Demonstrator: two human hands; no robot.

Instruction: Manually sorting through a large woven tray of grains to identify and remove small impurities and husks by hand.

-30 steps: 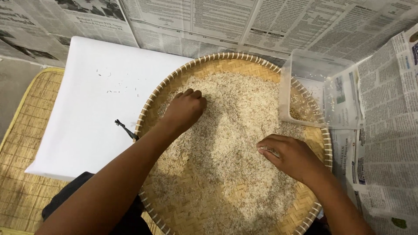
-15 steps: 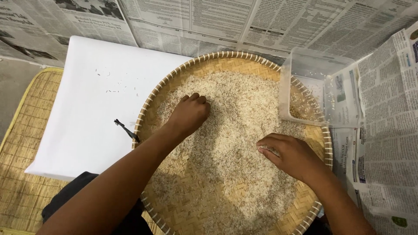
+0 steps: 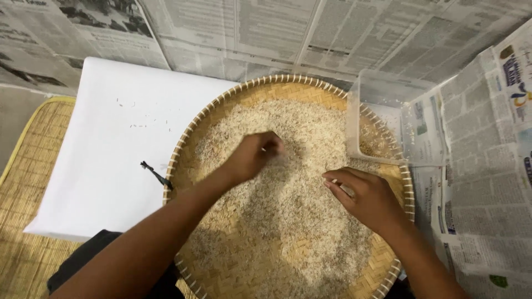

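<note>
A round woven bamboo tray [image 3: 221, 105] lies in front of me, spread with pale rice grains [image 3: 293, 221]. My left hand [image 3: 252, 155] rests on the grains near the tray's middle, its fingers curled and blurred. My right hand [image 3: 368, 196] sits on the rice at the right, fingertips pinched together over the grains; whether they hold any I cannot tell. A clear plastic container [image 3: 379, 122] rests on the tray's right rim, beyond my right hand.
A white sheet [image 3: 105, 149] with a few scattered grains and a small dark clip [image 3: 155, 173] lies left of the tray. A woven straw mat [image 3: 27, 188] shows at the far left. Newspapers [image 3: 476, 166] cover the floor behind and to the right.
My left hand has slid rightward and toward me across the rice, from the tray's upper left toward its middle. My right hand has barely moved.
</note>
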